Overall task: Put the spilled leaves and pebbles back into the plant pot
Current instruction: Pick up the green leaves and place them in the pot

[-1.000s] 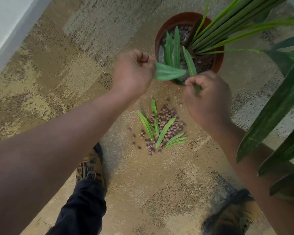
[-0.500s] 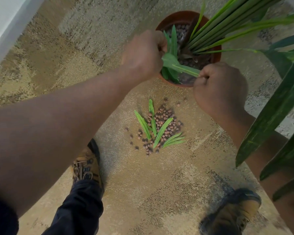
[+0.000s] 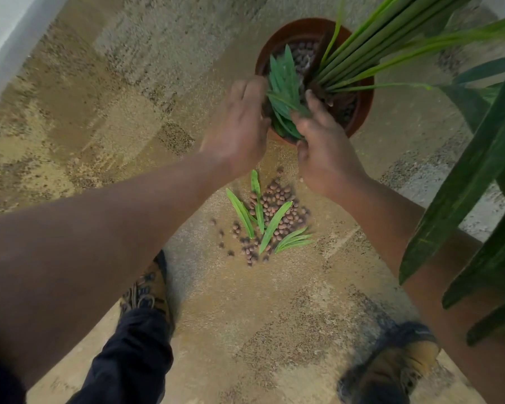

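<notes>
A terracotta plant pot stands on the carpet at the top, with long green stalks and brown pebbles inside. Several loose green leaves lie in its near-left part. My left hand is at the pot's left rim and my right hand at its near rim; both have straightened fingers on either side of those leaves and hold nothing. Below the hands, a heap of brown pebbles and several green leaves lie spilled on the carpet.
Broad dark green plant leaves hang over the right side. My two brown shoes stand on the beige patterned carpet below the spill. A white wall base runs along the upper left.
Both hands carried a leaf each up to the pot, then opened. The leaves they gripped now lie in the pot.
</notes>
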Motion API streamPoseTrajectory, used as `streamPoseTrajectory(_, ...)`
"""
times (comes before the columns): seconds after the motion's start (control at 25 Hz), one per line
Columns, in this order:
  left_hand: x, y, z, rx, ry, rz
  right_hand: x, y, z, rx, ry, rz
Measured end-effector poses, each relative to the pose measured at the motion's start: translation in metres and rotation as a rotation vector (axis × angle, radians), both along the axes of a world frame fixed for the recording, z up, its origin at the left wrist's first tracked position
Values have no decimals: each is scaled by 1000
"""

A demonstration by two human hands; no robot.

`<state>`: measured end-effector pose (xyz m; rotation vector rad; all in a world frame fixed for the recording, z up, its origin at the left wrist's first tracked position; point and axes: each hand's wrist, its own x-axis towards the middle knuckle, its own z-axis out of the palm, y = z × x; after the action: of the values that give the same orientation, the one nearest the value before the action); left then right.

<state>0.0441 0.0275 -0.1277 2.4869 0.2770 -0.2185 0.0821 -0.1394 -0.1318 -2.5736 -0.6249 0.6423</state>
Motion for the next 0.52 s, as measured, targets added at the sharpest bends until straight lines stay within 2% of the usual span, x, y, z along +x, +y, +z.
streamPoseTrajectory(0.08,-10,1,-5,-58,-15,17,-4,-1,-8,-24,-18,34)
streamPoseTrajectory(0.2,-16,3,-10,114,-68,-130,-16,-7,-13,-110,-138,11)
streamPoseTrajectory(0.28,-15,3,-15,244,49,-266,-22,-14,-12,-181,-229,-31)
streamPoseTrajectory(0.36,-14,3,-21,292,149,-323,-24,-22,-11,-283,-293,-17)
streamPoseTrajectory(0.52,-18,2,-28,320,152,-380,-21,-30,-14,-400,-189,108)
